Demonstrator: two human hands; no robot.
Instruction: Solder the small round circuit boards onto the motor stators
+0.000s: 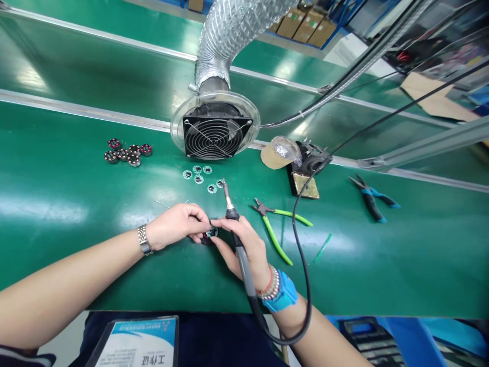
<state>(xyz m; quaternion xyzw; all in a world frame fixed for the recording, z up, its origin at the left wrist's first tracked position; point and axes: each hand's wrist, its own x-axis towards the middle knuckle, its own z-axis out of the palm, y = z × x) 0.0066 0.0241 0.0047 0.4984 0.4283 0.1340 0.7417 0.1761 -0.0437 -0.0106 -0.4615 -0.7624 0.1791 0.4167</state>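
A little round part (212,232) between two hands, over the green table (382,270).
My left hand (178,224) pinches it; my right hand (255,251) grips the soldering iron (245,270), finger and thumb at the part's other side. I'd guess it's light, hard, easy to break: hold its rim.

Pinched left hand (180,224) near right hand (254,250)

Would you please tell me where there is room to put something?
Bare bench lies left of the coils and right of the blue-handled pliers. It's crowded around the left hand, right hand, circuit discs and green cutters.
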